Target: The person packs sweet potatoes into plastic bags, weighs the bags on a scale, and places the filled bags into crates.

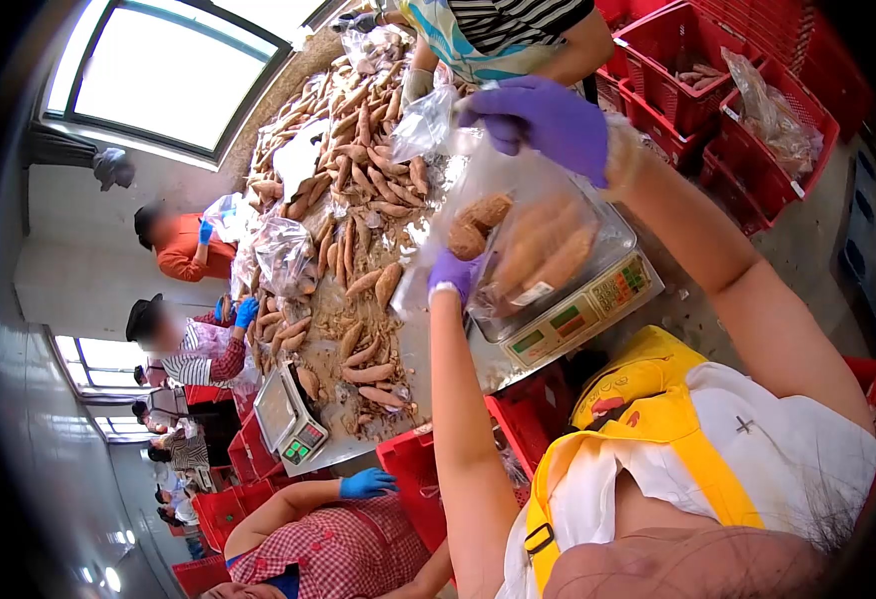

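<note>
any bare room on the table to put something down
A narrow strip of bare metal table shows between the loose sweet potatoes and your left forearm. A smaller patch lies beside the green-lit scale, along the table's edge. The far end is heaped with sweet potatoes, and your bag takes up the nearer scale.

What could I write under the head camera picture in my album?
Hands in purple gloves with a clear bag of sweet potatoes, by a scale and a big pile.
</note>
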Available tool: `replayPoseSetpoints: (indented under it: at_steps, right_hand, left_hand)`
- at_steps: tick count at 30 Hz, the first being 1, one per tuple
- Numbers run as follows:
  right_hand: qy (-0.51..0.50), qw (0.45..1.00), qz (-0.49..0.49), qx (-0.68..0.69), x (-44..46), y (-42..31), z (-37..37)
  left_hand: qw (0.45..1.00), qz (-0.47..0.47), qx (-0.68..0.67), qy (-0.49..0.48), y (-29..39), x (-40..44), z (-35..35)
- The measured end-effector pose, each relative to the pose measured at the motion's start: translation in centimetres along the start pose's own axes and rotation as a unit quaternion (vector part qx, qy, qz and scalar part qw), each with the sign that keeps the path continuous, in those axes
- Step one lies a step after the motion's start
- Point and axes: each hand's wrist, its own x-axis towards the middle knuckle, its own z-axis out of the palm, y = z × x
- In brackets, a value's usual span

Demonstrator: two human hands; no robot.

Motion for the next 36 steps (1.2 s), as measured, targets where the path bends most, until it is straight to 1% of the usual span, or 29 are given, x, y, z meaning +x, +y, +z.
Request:
replayPoseSetpoints:
  at_steps: [1,3,4,5,6,7,8,9,10,11,12,13,15,16,17,19,20,21,22,24,26,27,29,31,32,33,35,36]
  right_hand:
    - [0.003,1.000,0.004,0.000,-0.6,-0.2,-0.1]
    - [0.074,0.990,0.113,-0.038,-2.7,-0.4,-0.2]
    - [0.082,0.986,0.127,-0.065,-4.0,-0.2,-0.3]
    - [0.081,0.986,0.132,-0.069,-5.0,0.0,0.1]
    - [0.079,0.981,0.168,-0.055,-5.8,0.3,0.5]
    - [0.076,0.975,0.203,-0.040,-6.2,0.7,0.6]
    - [0.078,0.973,0.217,0.027,-6.5,1.2,0.4]
    - [0.075,0.972,0.220,0.028,-6.5,1.3,0.2]
    - [0.093,0.971,0.213,0.061,-6.4,1.3,0.1]
    - [0.111,0.968,0.205,0.093,-6.2,1.3,0.1]
    - [0.112,0.971,0.179,0.113,-5.9,1.3,0.1]
    - [0.109,0.970,0.182,0.116,-5.6,1.4,0.3]
    - [0.149,0.965,0.181,0.114,-5.2,1.5,0.8]
    - [0.106,0.971,0.175,0.127,-5.4,2.1,0.1]
    - [0.100,0.970,0.180,0.129,-5.3,2.2,0.3]
    - [0.137,0.968,0.195,0.084,-5.0,1.8,0.9]
    - [0.129,0.971,0.195,0.054,-5.0,2.1,0.7]
    - [0.089,0.978,0.184,0.044,-5.0,2.8,-0.2]
    - [0.095,0.979,0.178,0.037,-4.9,2.9,0.0]
    - [0.100,0.979,0.172,0.046,-4.9,3.4,0.2]
    - [0.101,0.976,0.175,0.083,-4.6,3.7,1.1]
    - [0.106,0.971,0.195,0.086,-4.4,4.1,1.3]
    - [0.093,0.968,0.211,0.098,-4.0,4.8,1.6]
    - [0.110,0.963,0.236,0.074,-3.5,5.2,2.0]
    - [0.119,0.961,0.239,0.069,-3.2,5.4,2.3]
    - [0.129,0.960,0.240,0.063,-3.1,5.7,2.5]
    - [0.128,0.960,0.244,0.048,-3.0,6.5,2.5]
    - [0.133,0.961,0.241,0.033,-2.9,6.8,2.5]
  left_hand:
    - [0.984,0.063,-0.164,-0.001,-1.1,-0.1,1.4]
    - [0.936,0.119,-0.331,-0.007,-1.5,-1.0,2.5]
    - [0.965,0.072,-0.249,0.039,0.2,-2.6,1.9]
    - [0.983,0.026,-0.164,0.085,2.1,-4.2,1.1]
    - [0.985,0.031,-0.157,0.068,3.5,-5.2,0.1]
    - [0.984,0.031,-0.161,0.069,3.5,-5.0,-0.5]
    - [0.961,0.047,-0.271,0.033,3.4,-5.0,-1.3]
    - [0.925,0.066,-0.374,0.014,3.2,-5.3,-1.9]
    - [0.878,0.081,-0.471,-0.009,3.3,-6.0,-2.7]
    - [0.793,0.112,-0.599,-0.014,3.4,-6.3,-2.9]
    - [0.734,0.126,-0.665,-0.054,3.4,-7.0,-3.6]
    - [0.668,0.140,-0.725,-0.093,3.4,-8.1,-4.6]
    - [0.620,0.233,-0.743,-0.098,2.2,-9.6,-6.3]
    - [0.587,0.259,-0.762,-0.083,1.6,-10.6,-7.1]
    - [0.565,0.267,-0.778,-0.073,0.2,-11.1,-7.6]
    - [0.593,0.251,-0.765,-0.001,-3.0,-12.1,-8.6]
    - [0.618,0.223,-0.754,0.017,-4.8,-12.6,-8.8]
    - [0.619,0.221,-0.752,0.040,-8.3,-12.3,-7.8]
    - [0.661,0.115,-0.733,0.118,-13.5,-11.4,-6.1]
    - [0.720,-0.029,-0.654,0.229,-21.4,-10.4,-2.8]
    - [0.825,-0.099,-0.478,0.286,-23.0,-10.3,-0.3]
    - [0.882,-0.133,-0.341,0.298,-23.0,-10.3,0.5]
    - [0.862,-0.180,-0.341,0.329,-27.2,-8.8,4.6]
    - [0.883,-0.197,-0.198,0.378,-27.2,-8.8,5.9]
    - [0.901,-0.217,-0.117,0.357,-25.2,-9.5,4.5]
    - [0.899,-0.222,-0.120,0.359,-25.3,-9.2,3.8]
    - [0.896,-0.197,-0.005,0.399,-26.3,-8.5,2.7]
    - [0.893,-0.198,0.024,0.404,-27.8,-8.1,1.9]
